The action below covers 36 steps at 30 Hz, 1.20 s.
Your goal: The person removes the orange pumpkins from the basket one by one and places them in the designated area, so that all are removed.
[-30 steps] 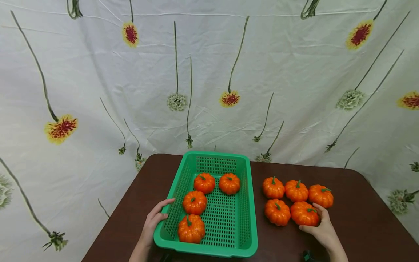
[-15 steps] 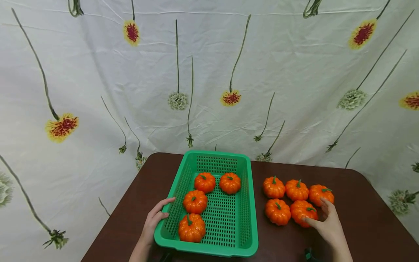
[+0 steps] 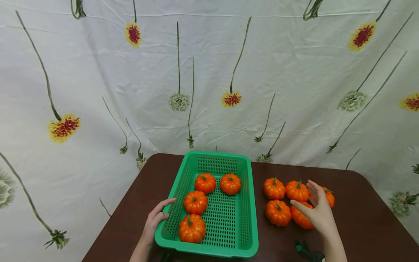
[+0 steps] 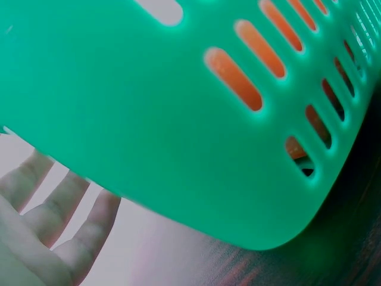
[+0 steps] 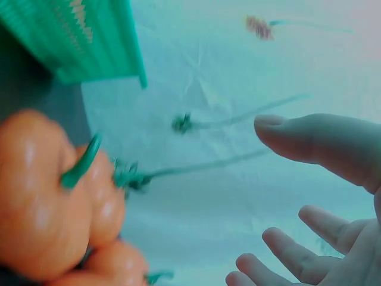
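Note:
A green plastic basket (image 3: pixel 209 251) with slotted walls stands on the table, with several small orange pumpkins (image 3: pixel 192 229) inside. My left hand (image 3: pixel 152 221) rests at its left rim. In the left wrist view the fingers (image 4: pixel 89 235) are straight and spread, their tips hidden behind the basket's edge. Right of the basket sit several more pumpkins (image 3: pixel 278 213) in two rows. Above the right-hand ones hovers my right hand (image 3: pixel 319 211), thumb and fingers spread, hiding parts of two pumpkins. In the right wrist view nothing lies between its thumb and fingers; a green-stemmed pumpkin (image 5: pixel 36 196) is off to the side.
A dark brown table (image 3: pixel 356 225) carries everything, its far edge against a white flower-print cloth (image 3: pixel 209 72). A black and green device (image 3: pixel 306 251) sits by the right wrist.
My right hand has come off the front right pumpkin and moved up and away from me, its fingers spreading. That pumpkin still sits on the table. The left hand and basket stay put.

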Each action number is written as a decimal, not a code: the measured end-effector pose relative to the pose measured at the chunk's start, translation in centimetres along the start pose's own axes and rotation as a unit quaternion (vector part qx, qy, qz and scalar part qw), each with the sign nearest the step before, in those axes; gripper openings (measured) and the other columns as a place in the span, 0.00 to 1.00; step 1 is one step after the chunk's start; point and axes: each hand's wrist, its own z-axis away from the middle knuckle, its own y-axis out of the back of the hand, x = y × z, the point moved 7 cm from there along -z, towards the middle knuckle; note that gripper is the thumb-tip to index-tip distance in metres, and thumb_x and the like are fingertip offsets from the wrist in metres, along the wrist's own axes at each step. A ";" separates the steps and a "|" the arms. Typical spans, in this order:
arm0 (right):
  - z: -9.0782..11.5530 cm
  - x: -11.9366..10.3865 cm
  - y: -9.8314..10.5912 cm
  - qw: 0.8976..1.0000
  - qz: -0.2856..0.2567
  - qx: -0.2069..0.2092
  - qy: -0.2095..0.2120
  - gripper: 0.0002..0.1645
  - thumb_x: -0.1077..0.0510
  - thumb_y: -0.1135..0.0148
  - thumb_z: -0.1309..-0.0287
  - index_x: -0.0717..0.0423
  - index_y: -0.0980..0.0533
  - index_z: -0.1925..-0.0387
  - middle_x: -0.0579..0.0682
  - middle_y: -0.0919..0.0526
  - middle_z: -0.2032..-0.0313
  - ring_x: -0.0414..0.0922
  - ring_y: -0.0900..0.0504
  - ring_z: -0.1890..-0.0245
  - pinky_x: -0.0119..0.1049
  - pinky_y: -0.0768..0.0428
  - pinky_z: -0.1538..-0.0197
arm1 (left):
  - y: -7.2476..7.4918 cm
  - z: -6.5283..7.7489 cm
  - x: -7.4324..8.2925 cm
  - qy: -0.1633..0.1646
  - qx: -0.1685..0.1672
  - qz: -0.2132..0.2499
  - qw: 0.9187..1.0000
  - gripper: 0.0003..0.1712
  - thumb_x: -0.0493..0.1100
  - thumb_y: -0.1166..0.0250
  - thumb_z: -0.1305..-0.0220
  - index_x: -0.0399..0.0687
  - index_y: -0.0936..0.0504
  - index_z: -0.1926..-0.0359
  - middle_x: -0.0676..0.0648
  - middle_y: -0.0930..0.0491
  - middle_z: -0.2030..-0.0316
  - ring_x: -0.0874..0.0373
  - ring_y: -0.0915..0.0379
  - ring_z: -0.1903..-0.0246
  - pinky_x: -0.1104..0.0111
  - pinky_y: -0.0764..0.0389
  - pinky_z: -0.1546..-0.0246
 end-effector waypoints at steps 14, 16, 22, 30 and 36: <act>-1.4 -7.8 -4.7 0.986 -0.058 -0.074 0.139 0.45 0.60 0.34 0.46 0.57 0.47 0.32 0.60 0.42 0.34 0.56 0.41 0.35 0.51 0.39 0.39 | 0.1 -0.1 -0.1 0.005 0.003 -0.016 1.000 0.26 0.30 0.54 0.41 0.36 0.27 0.41 0.44 0.27 0.43 0.70 0.35 0.45 0.74 0.31 0.52; -1.6 -8.9 -5.5 0.982 -0.065 -0.090 0.153 0.45 0.61 0.34 0.47 0.57 0.46 0.32 0.59 0.42 0.35 0.57 0.41 0.35 0.52 0.39 0.39 | 0.1 -0.1 -0.2 0.011 0.003 -0.013 1.000 0.26 0.31 0.54 0.41 0.36 0.27 0.41 0.46 0.27 0.43 0.69 0.34 0.45 0.74 0.31 0.52; -1.6 -11.2 -8.0 0.974 -0.059 -0.130 0.175 0.46 0.60 0.32 0.49 0.54 0.45 0.32 0.59 0.38 0.36 0.55 0.38 0.36 0.52 0.37 0.39 | 0.2 0.0 -0.6 0.031 0.005 -0.014 0.999 0.27 0.31 0.53 0.42 0.37 0.28 0.40 0.50 0.26 0.45 0.69 0.34 0.46 0.74 0.30 0.52; -1.4 -12.7 -11.7 0.963 -0.051 -0.201 0.173 0.48 0.57 0.31 0.49 0.50 0.47 0.31 0.59 0.35 0.37 0.56 0.36 0.37 0.54 0.36 0.40 | -0.1 0.0 -0.1 0.009 -0.002 -0.002 1.000 0.26 0.30 0.54 0.40 0.35 0.28 0.41 0.43 0.28 0.43 0.68 0.33 0.46 0.72 0.28 0.54; -1.4 -13.2 -14.1 0.955 -0.055 -0.239 0.166 0.48 0.56 0.31 0.50 0.46 0.46 0.31 0.55 0.34 0.38 0.52 0.35 0.37 0.55 0.37 0.41 | -0.1 0.0 -0.2 0.012 0.001 -0.004 1.000 0.26 0.30 0.54 0.40 0.36 0.27 0.41 0.45 0.28 0.43 0.69 0.34 0.46 0.73 0.29 0.54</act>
